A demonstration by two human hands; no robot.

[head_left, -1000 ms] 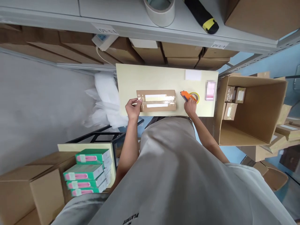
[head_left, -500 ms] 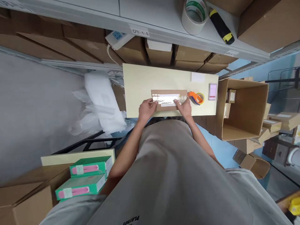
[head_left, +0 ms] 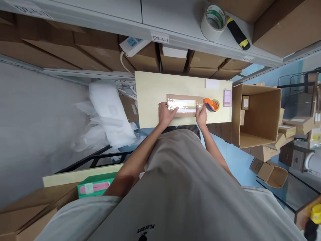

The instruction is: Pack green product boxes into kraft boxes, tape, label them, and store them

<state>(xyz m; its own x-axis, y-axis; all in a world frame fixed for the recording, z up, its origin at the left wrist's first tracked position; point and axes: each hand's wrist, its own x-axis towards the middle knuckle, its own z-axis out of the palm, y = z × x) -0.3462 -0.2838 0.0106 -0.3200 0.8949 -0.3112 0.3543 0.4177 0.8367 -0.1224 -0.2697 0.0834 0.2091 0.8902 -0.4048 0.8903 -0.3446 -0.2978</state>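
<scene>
One cardboard package (head_left: 185, 105) between two hands, over the pale tabletop (head_left: 150, 87). Left hand (head_left: 166, 114) grips its left end, thumb on top; right hand (head_left: 201, 116) grips the right end likewise. One orange tape dispenser (head_left: 212, 104) just beside the right hand (near the package's end, too). Also on the tabletop: one white slip (head_left: 212, 83), one pinkish rectangular item (head_left: 227, 98). Two small boxes (head_left: 245, 102) visible inside one open carton (head_left: 263, 113).
</scene>
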